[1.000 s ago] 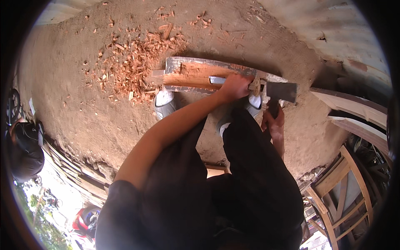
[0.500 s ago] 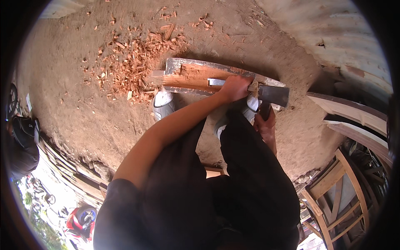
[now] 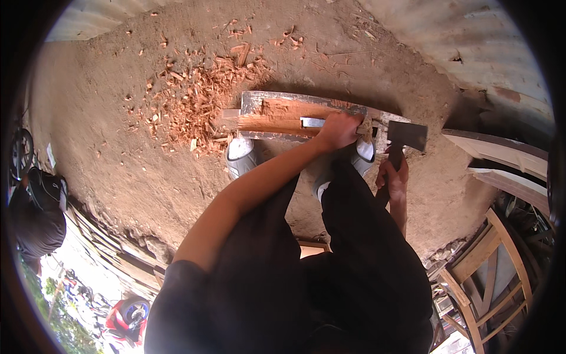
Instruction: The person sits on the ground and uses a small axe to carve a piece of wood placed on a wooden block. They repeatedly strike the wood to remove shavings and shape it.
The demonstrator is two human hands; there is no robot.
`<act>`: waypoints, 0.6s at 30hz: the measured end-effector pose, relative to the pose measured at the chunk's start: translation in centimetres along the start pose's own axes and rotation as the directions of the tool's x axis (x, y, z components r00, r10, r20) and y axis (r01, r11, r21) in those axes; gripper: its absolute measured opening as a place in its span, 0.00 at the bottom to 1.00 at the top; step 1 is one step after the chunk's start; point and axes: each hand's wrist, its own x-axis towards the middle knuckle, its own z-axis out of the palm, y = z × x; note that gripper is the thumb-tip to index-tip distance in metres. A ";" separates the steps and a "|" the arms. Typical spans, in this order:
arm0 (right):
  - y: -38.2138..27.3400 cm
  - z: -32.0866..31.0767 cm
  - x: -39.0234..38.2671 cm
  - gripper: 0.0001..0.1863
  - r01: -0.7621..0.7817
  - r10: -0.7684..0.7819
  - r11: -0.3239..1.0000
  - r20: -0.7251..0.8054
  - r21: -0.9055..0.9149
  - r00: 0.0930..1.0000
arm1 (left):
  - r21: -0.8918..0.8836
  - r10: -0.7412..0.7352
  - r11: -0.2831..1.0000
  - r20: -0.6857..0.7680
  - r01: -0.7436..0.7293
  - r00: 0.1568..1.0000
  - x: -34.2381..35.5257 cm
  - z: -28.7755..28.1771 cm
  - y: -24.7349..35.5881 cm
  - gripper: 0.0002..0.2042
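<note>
A long wooden piece [image 3: 273,123] with a reddish, carved-out face and worn painted edges lies on the ground in front of my shoes. My left hand [image 3: 341,131] is wrapped round a chisel [image 3: 311,123], its flat metal blade lying along the carved face and pointing left. The frayed butt [image 3: 367,127] of the chisel's handle sticks out to the right of my fist. My right hand [image 3: 395,177] grips a hammer by its dark handle. The broad, dark hammer head [image 3: 408,135] is just right of the chisel's butt, apart from it.
Reddish wood chips [image 3: 203,97] are heaped at the wood's left end. Curved wooden boards [image 3: 501,156] and a wooden frame [image 3: 492,265] stand at the right. Corrugated sheeting [image 3: 471,47] edges the far right. A dark bag-like bundle [image 3: 38,209] and a red motorbike [image 3: 127,318] are at the left.
The hammer has swung right, away from the chisel's butt, with my right hand. My left hand keeps its hold on the chisel. The whole view has shifted slightly.
</note>
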 end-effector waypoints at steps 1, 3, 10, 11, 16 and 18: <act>0.5 0.2 0.0 0.20 0.047 -0.043 0.993 -0.043 0.104 0.998 | -0.003 0.005 1.000 -0.014 -0.005 1.000 0.2 -0.2 0.1 0.16; 2.2 1.1 -0.2 0.19 0.045 -0.049 0.992 -0.030 -0.122 0.998 | -0.012 0.000 1.000 -0.018 0.000 1.000 0.5 -0.5 0.2 0.16; -1.3 -0.4 -0.1 0.19 -0.006 0.006 1.000 0.029 0.015 1.000 | 0.079 0.045 0.996 -0.043 -0.042 0.998 0.0 0.6 -0.1 0.12; -0.6 0.0 0.0 0.20 0.037 -0.033 0.990 -0.036 0.136 0.999 | 0.059 0.038 0.998 -0.038 -0.036 0.999 0.0 0.7 0.2 0.12; 0.7 1.3 -0.1 0.18 -0.006 0.021 0.973 0.062 -0.232 0.998 | 0.060 0.027 0.998 0.009 -0.028 1.000 0.1 1.0 -0.7 0.12; -1.4 -0.1 -0.3 0.18 -0.096 0.120 0.975 0.115 -0.200 0.986 | 0.079 0.017 0.997 0.026 -0.019 1.000 0.0 0.9 -0.8 0.15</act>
